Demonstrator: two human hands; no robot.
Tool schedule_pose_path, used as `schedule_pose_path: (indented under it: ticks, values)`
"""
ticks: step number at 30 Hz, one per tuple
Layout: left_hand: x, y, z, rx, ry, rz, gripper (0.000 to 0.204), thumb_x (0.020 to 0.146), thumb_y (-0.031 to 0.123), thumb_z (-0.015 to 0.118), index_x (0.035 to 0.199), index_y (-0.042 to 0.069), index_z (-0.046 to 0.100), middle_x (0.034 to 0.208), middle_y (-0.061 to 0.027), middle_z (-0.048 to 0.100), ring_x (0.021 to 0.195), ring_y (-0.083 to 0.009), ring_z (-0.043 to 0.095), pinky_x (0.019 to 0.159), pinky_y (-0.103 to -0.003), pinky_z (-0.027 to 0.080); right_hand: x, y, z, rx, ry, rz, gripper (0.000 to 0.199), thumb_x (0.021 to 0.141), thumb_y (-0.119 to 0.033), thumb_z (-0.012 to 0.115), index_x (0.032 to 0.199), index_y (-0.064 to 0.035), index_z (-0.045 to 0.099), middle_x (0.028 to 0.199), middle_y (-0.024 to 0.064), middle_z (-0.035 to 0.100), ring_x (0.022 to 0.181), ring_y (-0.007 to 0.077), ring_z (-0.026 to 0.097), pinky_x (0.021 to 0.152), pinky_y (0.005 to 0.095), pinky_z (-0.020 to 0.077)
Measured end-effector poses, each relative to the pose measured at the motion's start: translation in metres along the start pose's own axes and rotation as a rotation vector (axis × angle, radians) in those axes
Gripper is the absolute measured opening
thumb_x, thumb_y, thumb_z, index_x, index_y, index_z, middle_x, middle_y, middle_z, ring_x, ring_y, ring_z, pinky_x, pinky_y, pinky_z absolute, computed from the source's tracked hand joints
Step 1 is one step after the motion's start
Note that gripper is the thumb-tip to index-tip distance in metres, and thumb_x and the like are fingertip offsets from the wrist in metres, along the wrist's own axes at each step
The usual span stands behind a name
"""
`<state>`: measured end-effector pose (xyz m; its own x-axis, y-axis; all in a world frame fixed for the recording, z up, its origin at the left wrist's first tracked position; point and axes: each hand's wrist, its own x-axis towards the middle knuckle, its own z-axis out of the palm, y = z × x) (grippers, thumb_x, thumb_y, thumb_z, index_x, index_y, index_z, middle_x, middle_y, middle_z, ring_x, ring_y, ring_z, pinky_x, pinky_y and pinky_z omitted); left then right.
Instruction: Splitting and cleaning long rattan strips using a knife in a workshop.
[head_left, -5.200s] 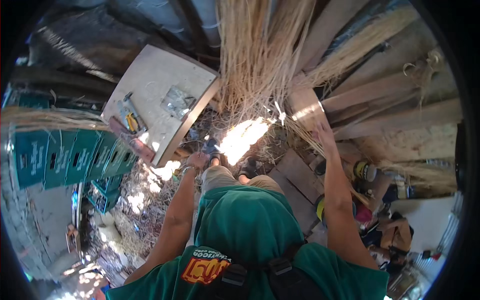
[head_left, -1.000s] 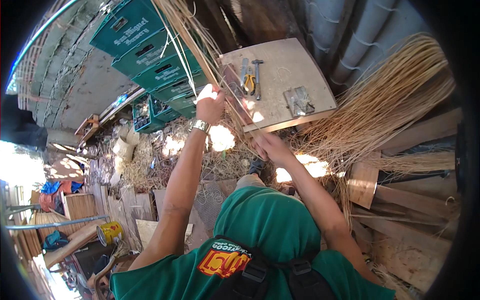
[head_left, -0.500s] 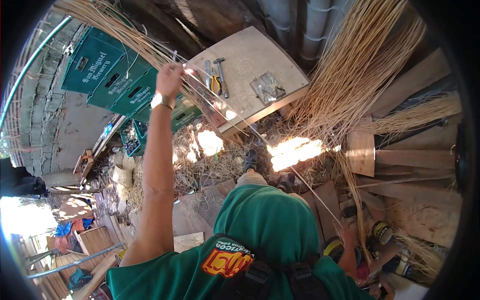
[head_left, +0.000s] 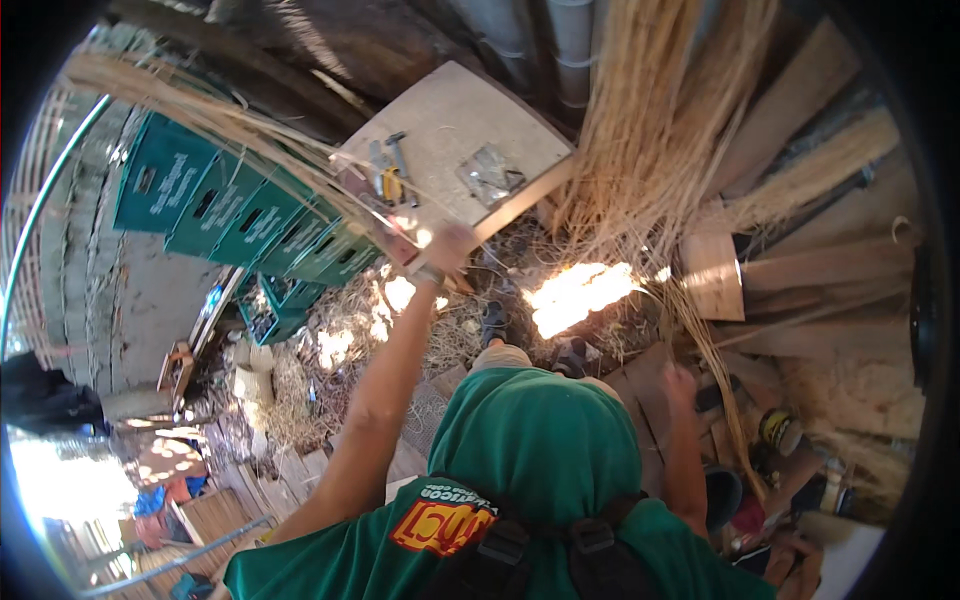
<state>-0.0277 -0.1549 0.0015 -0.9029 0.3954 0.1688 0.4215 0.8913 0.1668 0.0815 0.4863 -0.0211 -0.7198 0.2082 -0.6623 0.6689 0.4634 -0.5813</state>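
My left hand (head_left: 447, 248), with a watch on its wrist, is over the near corner of a wooden worktable (head_left: 440, 110). Motion smears its fingers, so their hold does not show. My right hand (head_left: 678, 383) is raised above the boards on the right; it looks closed and is slightly blurred, and anything in it cannot be made out. A hammer (head_left: 398, 152) and yellow-handled pliers (head_left: 391, 185) lie on the table, left of a clear box (head_left: 490, 172) with small metal pieces. A long bundle of thin cane strands (head_left: 200, 105) slants down from upper left to the table's left edge.
Green crates (head_left: 205, 208) line the left side. Loose cane bundles (head_left: 640, 120) stand at the upper right beside wooden planks (head_left: 830, 285). Fibre scraps (head_left: 290, 410) cover the ground under bright sun patches. At the lower right, another person's hands (head_left: 795, 560) show.
My left hand has swept right and down from the cane bundle to the table's near corner. My right hand has risen. A strand that stretched between them no longer shows clearly.
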Motion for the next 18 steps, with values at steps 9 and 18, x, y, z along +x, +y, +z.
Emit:
schedule_pose_path:
  ticks: [9,18]
  values:
    - [0.077,0.268,-0.032,-1.114,-0.168,-0.922,0.021,0.081,0.016,0.066,0.093,0.000,0.060,0.082,-0.0094,0.070,0.070,-0.0125,0.064,0.061,-0.028,0.048,-0.015,-0.171,0.140,0.851,-0.548,-0.550,0.017,0.090,-0.016,0.056,0.101,-0.0035,0.061,0.089,0.0064,0.064,0.078,0.0199,0.060,0.072,0.0331,0.0499]
    - [0.083,0.093,-0.116,-0.997,0.217,-0.883,0.016,0.083,0.021,0.068,0.086,0.006,0.065,0.071,0.0008,0.067,0.046,-0.0025,0.041,0.042,-0.020,0.031,-0.030,-0.002,0.011,-0.208,-0.136,-0.520,0.035,0.091,-0.033,0.054,0.075,-0.0018,0.053,0.064,0.0064,0.044,0.061,0.0154,0.046,0.054,0.0382,0.0378]
